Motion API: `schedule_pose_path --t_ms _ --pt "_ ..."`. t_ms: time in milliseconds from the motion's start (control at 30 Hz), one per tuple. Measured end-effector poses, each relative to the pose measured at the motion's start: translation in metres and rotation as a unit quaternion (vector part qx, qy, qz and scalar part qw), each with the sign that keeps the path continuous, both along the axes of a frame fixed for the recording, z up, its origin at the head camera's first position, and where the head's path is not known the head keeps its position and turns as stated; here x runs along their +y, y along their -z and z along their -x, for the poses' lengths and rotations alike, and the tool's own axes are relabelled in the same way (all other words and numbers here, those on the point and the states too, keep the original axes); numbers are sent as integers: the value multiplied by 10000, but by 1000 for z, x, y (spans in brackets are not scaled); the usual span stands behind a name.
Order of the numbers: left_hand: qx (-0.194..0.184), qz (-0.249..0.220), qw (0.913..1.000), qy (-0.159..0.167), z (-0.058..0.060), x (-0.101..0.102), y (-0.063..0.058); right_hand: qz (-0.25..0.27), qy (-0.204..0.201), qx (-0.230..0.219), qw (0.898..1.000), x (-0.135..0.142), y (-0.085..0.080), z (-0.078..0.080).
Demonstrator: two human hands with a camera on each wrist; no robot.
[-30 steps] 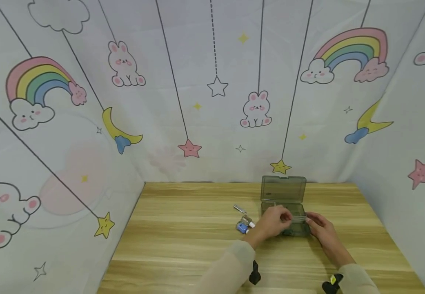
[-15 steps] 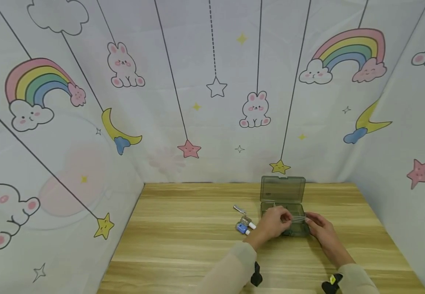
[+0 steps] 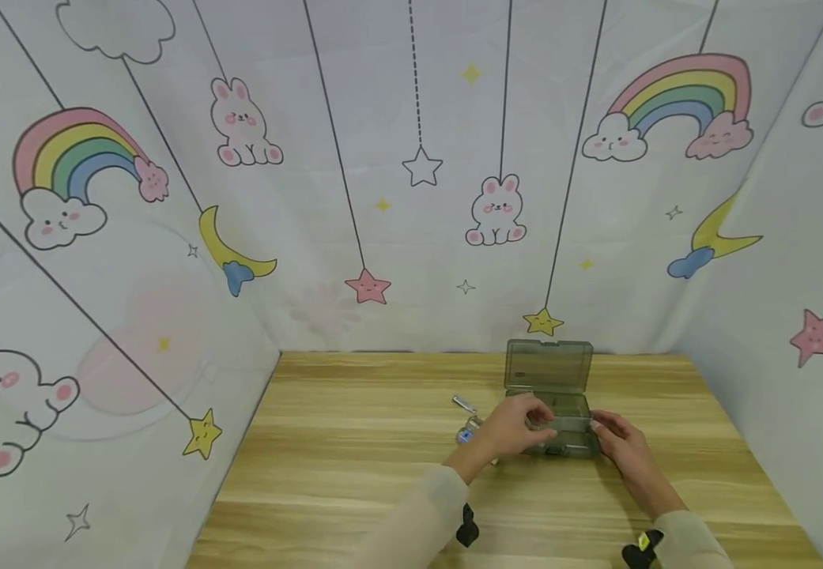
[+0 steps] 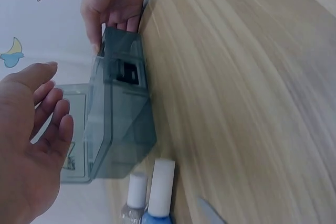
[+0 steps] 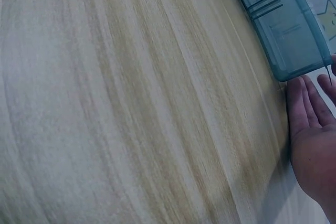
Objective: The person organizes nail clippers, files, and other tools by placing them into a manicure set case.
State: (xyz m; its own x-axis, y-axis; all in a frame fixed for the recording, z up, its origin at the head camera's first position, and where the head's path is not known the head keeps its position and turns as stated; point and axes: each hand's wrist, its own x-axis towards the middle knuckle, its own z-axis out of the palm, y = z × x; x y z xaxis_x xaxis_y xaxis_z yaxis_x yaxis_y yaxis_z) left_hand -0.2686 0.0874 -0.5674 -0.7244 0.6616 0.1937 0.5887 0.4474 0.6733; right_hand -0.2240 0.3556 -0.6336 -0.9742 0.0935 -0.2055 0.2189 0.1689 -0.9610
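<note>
We see an arrangement inside a clear grey box (image 4: 131,111) under way, or so we judge the step in hand. The box sits near the back of a wood-patterned worktop (image 3: 354,458), its lid (image 3: 549,366) raised behind it. The left hand (image 3: 514,427) hovers at the box's left part, its fingers loosely bent, apart and grasping nothing we can see. The right hand (image 3: 628,454) is at the right end, fingers against the wall; we cannot tell whether it pinches the rim or something thin. A divider seems to cross the interior; the contents elude us. To the left lie a blue bottle (image 4: 161,187), a brownish bottle (image 4: 135,195) and a silver tool (image 3: 463,404). The next move, we judge, calls for a steady box.
</note>
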Motion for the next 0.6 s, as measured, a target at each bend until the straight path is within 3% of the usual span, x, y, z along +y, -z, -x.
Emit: schedule_pose_path --t_ms 233,600 --pt "-170 -49 9998 94 2 -37 -1 53 -60 2 10000 1 0 0" --pt "-368 145 9992 51 -1 -95 18 73 9 80 9999 0 -1 0"
